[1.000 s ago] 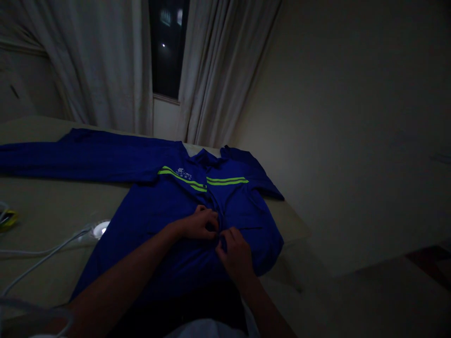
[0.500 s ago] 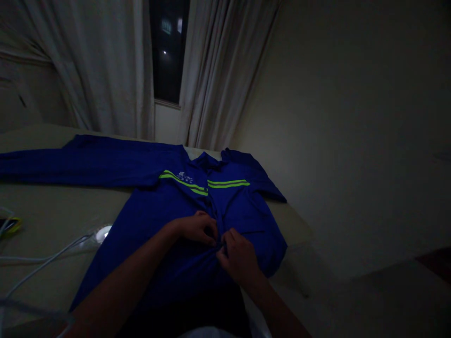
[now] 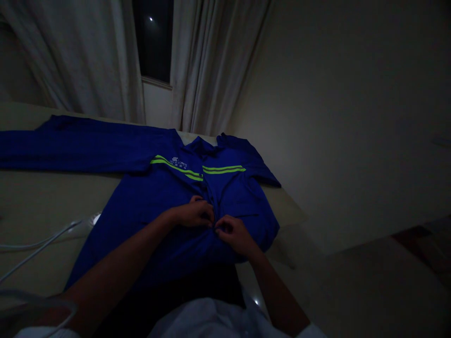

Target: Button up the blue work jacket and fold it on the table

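Dim room, curtains far: blue jacket lies front-up, spread flat on the bench so its front edges meet mid-chest, where left hand and right hand both pinch the fabric, fingertips clamped together.

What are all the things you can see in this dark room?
Jacket: one, blue with yellow-green stripes, spread flat on the table, one sleeve stretched out left.
Table: one, pale beige, under the jacket.
Cable: one, white, on the table at left.
Curtains: two, whitish, either side of the window.
Window: one, dark, at the back.
Wall: pale, at right.
Left hand: pinching the jacket's front at its middle.
Right hand: pinching the front beside it.
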